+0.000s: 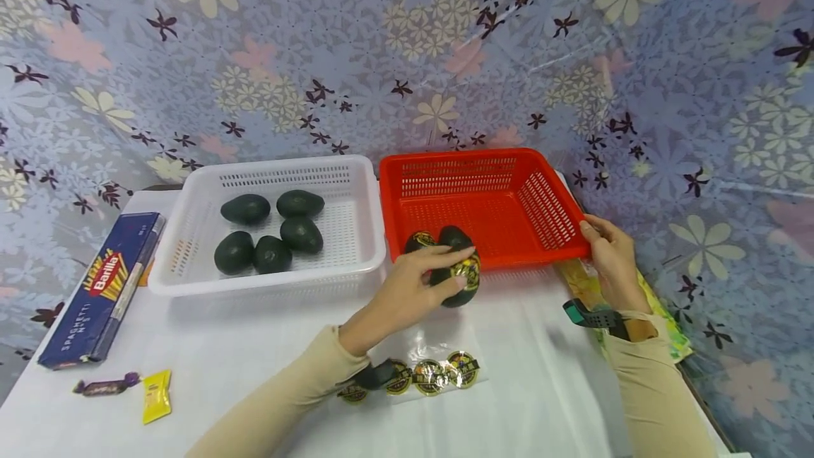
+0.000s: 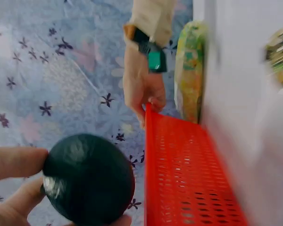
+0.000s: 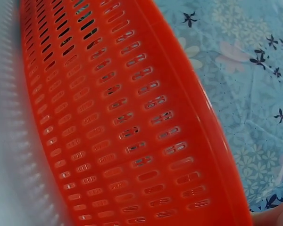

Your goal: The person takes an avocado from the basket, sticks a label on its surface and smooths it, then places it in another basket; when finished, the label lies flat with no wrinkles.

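My left hand (image 1: 407, 292) holds an avocado (image 1: 454, 292) with a black-and-gold sticker, above the front left rim of the red basket (image 1: 458, 210). Dark green skin shows above and below the fingers. In the left wrist view the avocado (image 2: 87, 179) appears round, with fingertips and thumb about it. Another stickered avocado (image 1: 418, 239) lies in the basket's front left corner, partly hidden by the hand. My right hand (image 1: 613, 260) grips the basket's rim at the front right corner. The right wrist view shows the slotted basket wall (image 3: 113, 122).
A white basket (image 1: 267, 283) with several avocados stands at the left. A clear strip of round stickers (image 1: 439, 373) lies below my left wrist. Further left are a spaghetti box (image 1: 102, 288) and two wrapped sweets (image 1: 156, 396). A yellow-green packet (image 1: 661, 309) lies beneath my right wrist.
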`<state>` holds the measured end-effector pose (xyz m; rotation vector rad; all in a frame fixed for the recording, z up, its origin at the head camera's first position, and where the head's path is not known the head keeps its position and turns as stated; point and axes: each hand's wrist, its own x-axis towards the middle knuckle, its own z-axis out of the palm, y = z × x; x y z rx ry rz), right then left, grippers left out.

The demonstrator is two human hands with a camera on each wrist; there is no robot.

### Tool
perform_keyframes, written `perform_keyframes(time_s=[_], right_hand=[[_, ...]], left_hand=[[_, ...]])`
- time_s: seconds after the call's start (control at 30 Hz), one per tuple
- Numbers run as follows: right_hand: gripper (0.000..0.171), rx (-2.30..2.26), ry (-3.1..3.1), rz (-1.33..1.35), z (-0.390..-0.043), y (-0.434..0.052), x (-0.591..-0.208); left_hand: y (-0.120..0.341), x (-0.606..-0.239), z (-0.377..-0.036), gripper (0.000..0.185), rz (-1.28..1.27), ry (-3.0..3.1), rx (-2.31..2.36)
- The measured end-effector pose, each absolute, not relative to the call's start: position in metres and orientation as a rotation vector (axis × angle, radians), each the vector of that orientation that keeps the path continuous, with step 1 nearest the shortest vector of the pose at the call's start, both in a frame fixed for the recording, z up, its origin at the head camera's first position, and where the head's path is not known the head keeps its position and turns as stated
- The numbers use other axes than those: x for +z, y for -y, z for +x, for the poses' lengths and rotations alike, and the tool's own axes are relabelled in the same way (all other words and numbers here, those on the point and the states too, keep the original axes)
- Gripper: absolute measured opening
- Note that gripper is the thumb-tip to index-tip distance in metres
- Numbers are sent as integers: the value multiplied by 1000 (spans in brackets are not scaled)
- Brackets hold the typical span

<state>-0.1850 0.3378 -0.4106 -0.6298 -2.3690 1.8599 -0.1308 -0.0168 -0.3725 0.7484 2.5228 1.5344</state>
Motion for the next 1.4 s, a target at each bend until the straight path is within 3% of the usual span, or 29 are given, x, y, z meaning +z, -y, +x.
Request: perform_keyframes(time_s=[0.37, 0.6, 0.87, 1.13, 1.4], right_hand=[[57, 1743, 2389, -675, -188, -336, -410], [58, 1741, 2394, -648, -188, -337, -406], [56, 1685, 2402, -682, -189, -339, -404], [57, 1643, 2436, -708, -186, -338, -407], [54, 1561, 2464, -725, -188, -330, -410]], left_hand=[[-84, -370, -212, 46, 640, -2714, 1185], [-106, -380, -224, 45, 647, -2616, 849], [-105, -382, -224, 42, 728, -2572, 812], [-75, -379, -204, 44, 849, -2579, 835], [44, -380, -162, 48, 832, -2775, 1117]])
